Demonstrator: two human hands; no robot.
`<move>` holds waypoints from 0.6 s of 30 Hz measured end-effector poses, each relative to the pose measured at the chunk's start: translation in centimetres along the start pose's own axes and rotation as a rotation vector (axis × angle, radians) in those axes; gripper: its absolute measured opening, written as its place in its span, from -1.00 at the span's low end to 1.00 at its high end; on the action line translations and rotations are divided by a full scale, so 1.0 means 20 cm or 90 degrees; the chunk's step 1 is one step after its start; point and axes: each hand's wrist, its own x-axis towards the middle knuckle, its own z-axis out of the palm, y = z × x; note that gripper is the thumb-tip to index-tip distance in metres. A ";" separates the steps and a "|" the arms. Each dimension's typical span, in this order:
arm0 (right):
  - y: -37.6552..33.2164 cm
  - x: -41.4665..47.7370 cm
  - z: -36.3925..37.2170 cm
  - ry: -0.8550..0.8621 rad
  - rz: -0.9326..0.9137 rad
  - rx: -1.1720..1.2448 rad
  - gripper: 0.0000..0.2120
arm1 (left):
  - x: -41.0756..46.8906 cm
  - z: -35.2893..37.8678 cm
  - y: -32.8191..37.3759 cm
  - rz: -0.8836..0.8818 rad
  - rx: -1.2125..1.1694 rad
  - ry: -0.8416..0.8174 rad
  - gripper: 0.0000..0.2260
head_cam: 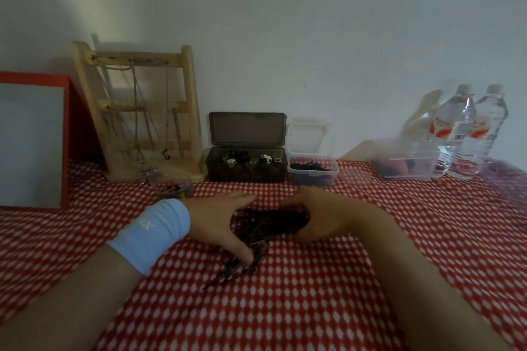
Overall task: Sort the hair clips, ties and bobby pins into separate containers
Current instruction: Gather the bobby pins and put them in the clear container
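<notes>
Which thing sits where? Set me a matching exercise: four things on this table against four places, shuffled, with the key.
Things
1. dark lidded box
2. small clear tub
3. water bottles
4. loose bobby pins

Places
A. between the left hand and right hand
B. far right, by the wall
C. next to the wooden stand
D. directly right of the dark lidded box

Pairs: 1-C, 2-D, 3-B, 4-A

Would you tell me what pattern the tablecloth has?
The tablecloth is red with white dots, best seen in head view.
</notes>
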 end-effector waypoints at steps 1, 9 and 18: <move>-0.01 0.01 0.01 0.005 -0.006 0.010 -0.49 | -0.02 0.03 0.01 -0.019 0.034 -0.012 0.11; -0.09 0.01 0.03 0.050 -0.014 -0.027 -0.40 | -0.09 0.08 0.01 -0.039 -0.043 0.068 -0.03; -0.23 0.12 0.13 0.027 -0.040 -0.078 0.01 | -0.22 0.08 0.02 -0.101 0.021 0.063 -0.09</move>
